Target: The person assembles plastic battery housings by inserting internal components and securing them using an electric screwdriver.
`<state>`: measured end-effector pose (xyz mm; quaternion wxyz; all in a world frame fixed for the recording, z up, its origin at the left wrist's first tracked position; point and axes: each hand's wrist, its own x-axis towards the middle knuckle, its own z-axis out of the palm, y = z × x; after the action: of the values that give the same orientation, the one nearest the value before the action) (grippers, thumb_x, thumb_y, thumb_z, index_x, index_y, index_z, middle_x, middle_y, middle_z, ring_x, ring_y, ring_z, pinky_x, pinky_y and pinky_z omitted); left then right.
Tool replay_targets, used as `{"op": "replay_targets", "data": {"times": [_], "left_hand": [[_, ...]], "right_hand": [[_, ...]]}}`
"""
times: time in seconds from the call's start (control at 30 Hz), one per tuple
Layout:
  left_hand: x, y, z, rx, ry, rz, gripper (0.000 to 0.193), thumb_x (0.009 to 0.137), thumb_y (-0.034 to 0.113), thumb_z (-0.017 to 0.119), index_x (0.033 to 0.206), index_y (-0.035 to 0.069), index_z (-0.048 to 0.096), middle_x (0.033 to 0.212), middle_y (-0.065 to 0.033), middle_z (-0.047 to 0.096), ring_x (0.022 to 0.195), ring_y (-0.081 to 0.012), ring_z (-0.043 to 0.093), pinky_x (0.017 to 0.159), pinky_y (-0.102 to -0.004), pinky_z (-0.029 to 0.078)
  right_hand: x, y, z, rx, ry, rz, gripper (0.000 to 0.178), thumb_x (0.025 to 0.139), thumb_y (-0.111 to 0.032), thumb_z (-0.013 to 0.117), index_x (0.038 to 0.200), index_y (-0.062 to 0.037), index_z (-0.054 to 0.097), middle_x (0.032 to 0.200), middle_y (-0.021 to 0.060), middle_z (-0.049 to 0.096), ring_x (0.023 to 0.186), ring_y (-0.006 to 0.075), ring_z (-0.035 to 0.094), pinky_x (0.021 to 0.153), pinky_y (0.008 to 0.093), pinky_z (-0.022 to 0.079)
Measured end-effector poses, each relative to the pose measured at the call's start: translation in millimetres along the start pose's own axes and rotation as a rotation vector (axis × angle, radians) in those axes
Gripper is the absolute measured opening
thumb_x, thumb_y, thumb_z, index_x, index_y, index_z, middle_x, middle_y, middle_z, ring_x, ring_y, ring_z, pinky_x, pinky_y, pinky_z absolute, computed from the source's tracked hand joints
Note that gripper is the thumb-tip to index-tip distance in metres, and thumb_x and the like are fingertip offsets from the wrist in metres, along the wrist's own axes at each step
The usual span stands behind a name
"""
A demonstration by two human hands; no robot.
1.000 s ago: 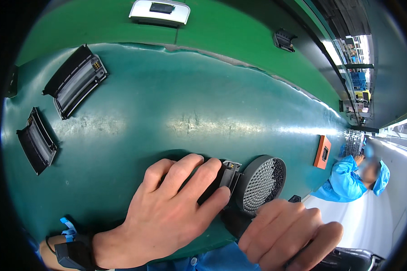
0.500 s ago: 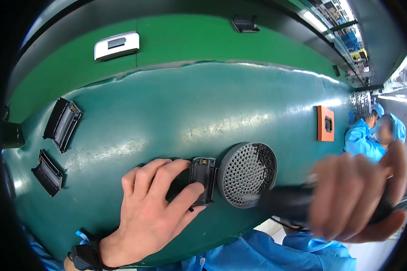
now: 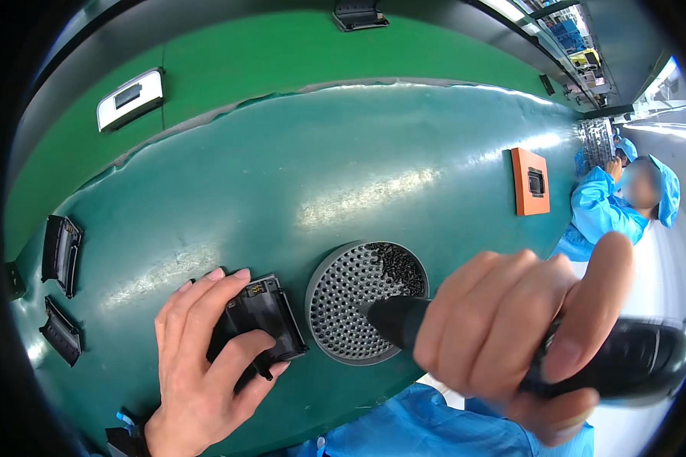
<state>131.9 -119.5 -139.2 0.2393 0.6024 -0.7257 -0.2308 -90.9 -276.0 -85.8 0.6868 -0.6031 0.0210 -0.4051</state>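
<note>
My right hand (image 3: 503, 327) is wrapped around a black electric screwdriver (image 3: 400, 318), thumb over its body. Its nose points left, and the tip shows over a round grey screw tray (image 3: 312, 312) full of small holes. Loose dark screws (image 3: 402, 266) are heaped at the tray's far right side. To the left of the tray, my left hand (image 3: 202, 365) grips a black plastic housing (image 3: 278, 316) on the table, fingers along its left side and thumb across its near part. Small gold contacts show at the housing's far end. Whether the tip touches a screw, I cannot tell.
Two black housings (image 3: 61, 255) lie at the far left of the green table (image 3: 282, 160). An orange block (image 3: 521, 183) with a dark insert sits right. Behind are a white device (image 3: 133, 110) and another black housing (image 3: 358, 19). A person in blue (image 3: 598, 209) works at right.
The screwdriver's tip has moved over the screw tray and is less blurred. The whole view has shifted, with the tray and housing now further left. The left hand keeps its hold.
</note>
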Motion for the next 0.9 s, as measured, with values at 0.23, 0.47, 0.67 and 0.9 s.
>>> {"op": "replay_targets", "data": {"times": [0.23, 0.47, 0.67, 0.9], "left_hand": [[-4, 0, 4, -0.027, 0.083, -0.057, 0.041, 0.062, 0.013, 0.088, 0.095, 0.006, 0.065, 0.141, -0.0221, 0.051, 0.127, -0.0478, 0.049, 0.102, -0.0567, 0.043], [-4, -2, 4, -0.034, 0.088, -0.042, 0.039, 0.061, 0.012, 0.088, 0.093, 0.006, 0.066, 0.14, -0.0224, 0.052, 0.128, -0.0473, 0.049, 0.102, -0.0562, 0.043], [4, 7, 2, -0.032, 0.127, -0.038, 0.039, 0.061, 0.014, 0.088, 0.094, 0.007, 0.068, 0.136, -0.021, 0.055, 0.125, -0.0446, 0.053, 0.1, -0.0533, 0.044], [-3, 3, 6, -0.056, 0.139, -0.046, 0.043, 0.059, 0.012, 0.089, 0.096, 0.009, 0.068, 0.136, -0.0192, 0.054, 0.125, -0.044, 0.053, 0.098, -0.052, 0.044]], "right_hand": [[-2, 3, 41, 0.099, 0.292, 0.116, 0.025, 0.083, 0.009, 0.076, 0.074, -0.0029, 0.056, 0.062, 0.008, 0.06, 0.049, 0.0205, 0.055, 0.046, 0.0313, 0.042], [-8, 10, 40, 0.055, 0.276, 0.062, 0.031, 0.085, 0.006, 0.072, 0.099, -0.0044, 0.045, 0.059, 0.0097, 0.058, 0.046, 0.0196, 0.053, 0.046, 0.0326, 0.043], [-4, 3, 31, -0.054, 0.066, 0.034, 0.025, 0.09, -0.006, 0.068, 0.096, -0.0041, 0.044, 0.058, 0.0116, 0.058, 0.04, 0.0205, 0.051, 0.04, 0.0348, 0.045], [-2, 7, 38, 0.033, 0.11, -0.145, 0.025, 0.095, -0.01, 0.063, 0.097, -0.0061, 0.039, 0.054, 0.0091, 0.058, 0.036, 0.0151, 0.052, 0.035, 0.0295, 0.048]]}}
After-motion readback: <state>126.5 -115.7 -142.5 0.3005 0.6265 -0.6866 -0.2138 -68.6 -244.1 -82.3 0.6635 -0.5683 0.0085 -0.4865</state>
